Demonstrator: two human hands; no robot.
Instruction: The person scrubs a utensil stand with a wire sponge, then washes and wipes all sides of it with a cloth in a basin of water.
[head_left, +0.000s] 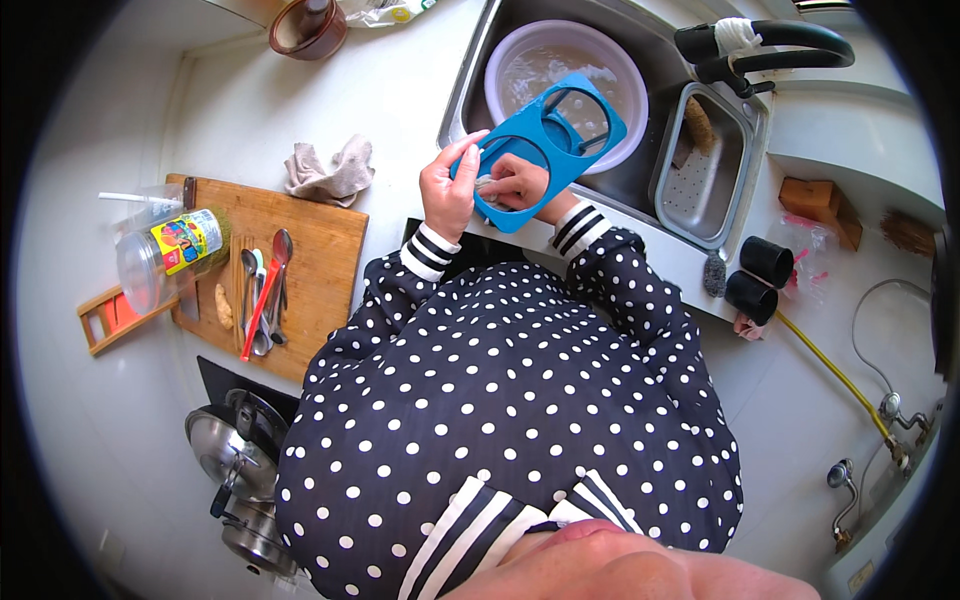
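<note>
A blue plastic holder (535, 154) with two round openings is tilted over the near rim of a pale purple basin (568, 34). My left hand (447, 186) grips its near left edge, thumb on top. Through the nearer opening reaches my right hand (529, 184), its fingers pressing a small pale wad (486, 185), seemingly cloth, against the inside. The fingers hide much of that wad. Cloudy water with bubbles (551, 67) fills the basin, which stands in the steel sink (517, 16).
A black faucet (795, 46) arches at upper right, beside a small drain basin (739, 191). Two black cups (765, 259) lie right of the sink. To the left are a crumpled cloth (330, 171) and a wooden cutting board (322, 255) bearing spoons and a plastic jar (172, 251).
</note>
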